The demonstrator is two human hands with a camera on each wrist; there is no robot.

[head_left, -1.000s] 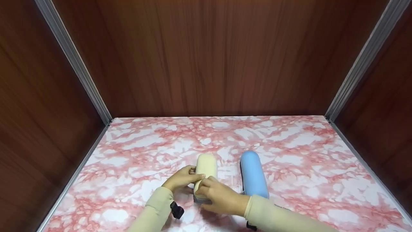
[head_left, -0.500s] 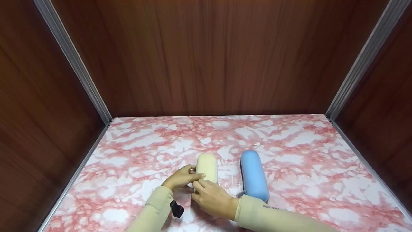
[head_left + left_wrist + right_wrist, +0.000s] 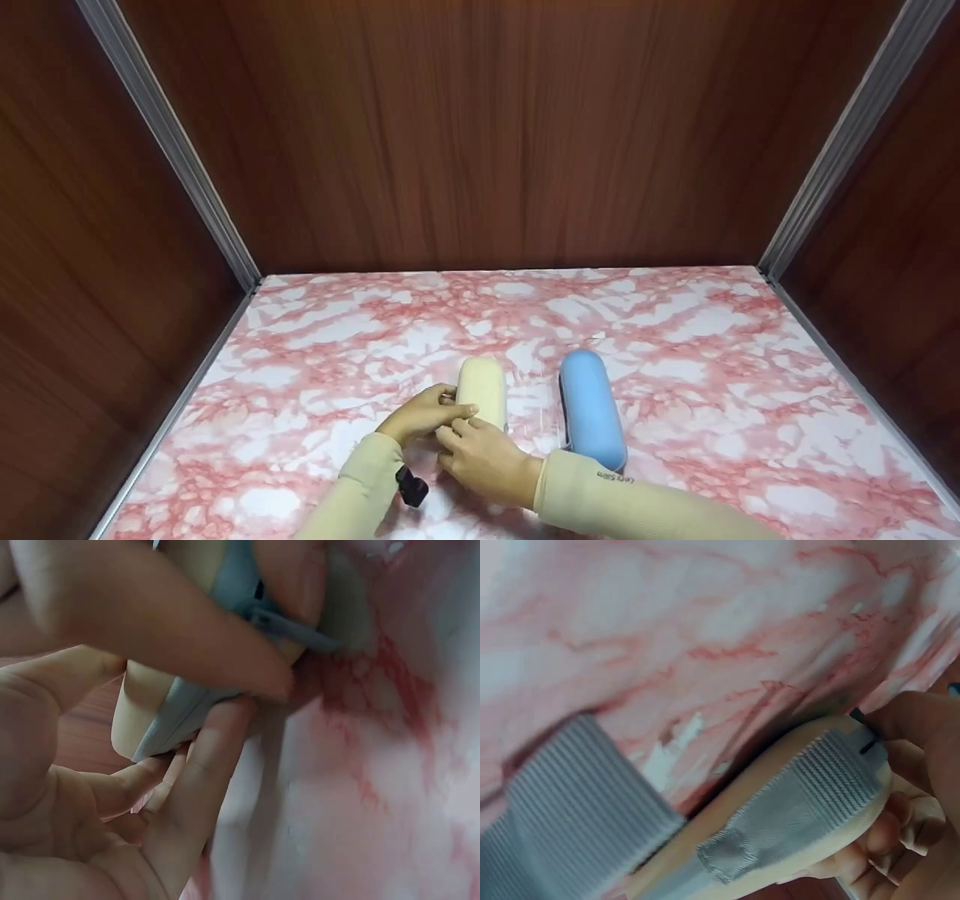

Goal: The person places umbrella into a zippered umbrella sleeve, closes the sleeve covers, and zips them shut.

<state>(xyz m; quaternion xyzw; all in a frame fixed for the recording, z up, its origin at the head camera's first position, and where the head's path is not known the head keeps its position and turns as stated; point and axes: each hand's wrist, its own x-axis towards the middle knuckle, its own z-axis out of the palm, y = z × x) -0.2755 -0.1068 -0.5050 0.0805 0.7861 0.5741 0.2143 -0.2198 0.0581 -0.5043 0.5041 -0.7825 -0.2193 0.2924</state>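
Note:
A pale yellow zip case (image 3: 481, 384) with a grey zip band lies lengthwise on the pink marbled table (image 3: 337, 330). My left hand (image 3: 421, 416) grips its left side, thumb on top and fingers along the side. Around the near end curls my right hand (image 3: 489, 459), overlapping the left fingertips in the head view. From the right wrist, the thumb and forefinger pinch at the case's end, beside a small dark zip tab (image 3: 857, 716). A zip slider (image 3: 262, 619) shows between fingers in the left wrist view. The case's near end is hidden from the head camera.
To the right lies a blue zip case (image 3: 592, 409), close to the right forearm. A grey ribbed strip (image 3: 585, 802) shows at lower left in the right wrist view. Brown wood-look panels (image 3: 480, 135) close off the back and both sides.
My right hand has moved left around the yellow case's near end, up toward the left fingers. The left hand and both cases have stayed nearly in place.

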